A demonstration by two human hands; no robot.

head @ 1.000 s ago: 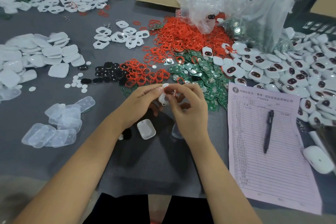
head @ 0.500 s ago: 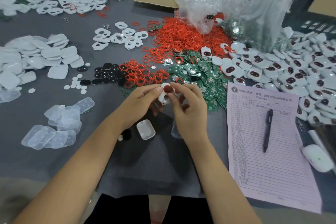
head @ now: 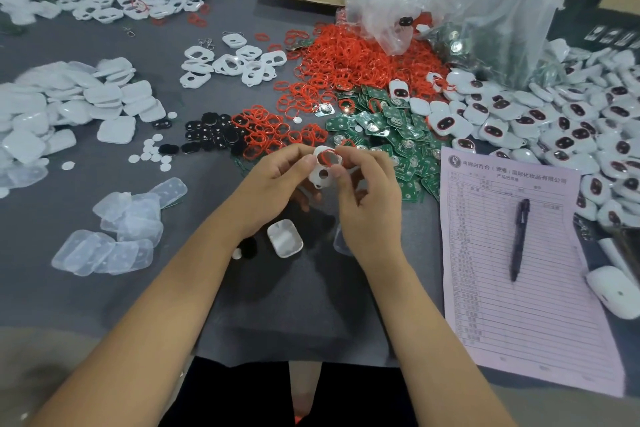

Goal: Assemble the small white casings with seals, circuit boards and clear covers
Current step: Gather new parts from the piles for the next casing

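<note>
Casing (head: 323, 172), long axis running away, pinched between left hand (head: 273, 184) and right hand (head: 369, 198); red seal (head: 325, 157) seemingly at far opening.

We hold a casing (head: 323, 172) between our left hand (head: 273, 184) and right hand (head: 369, 199) above the table (head: 104, 302). Beyond our hands lie the seals (head: 346, 59) and circuit boards (head: 388, 135). Clear covers (head: 114, 236) sit left of our left hand; a sheet of paper (head: 519, 270) with a pen (head: 518, 239) on it lies right of our right hand. One shell (head: 284, 238) rests just below our hands.
</note>
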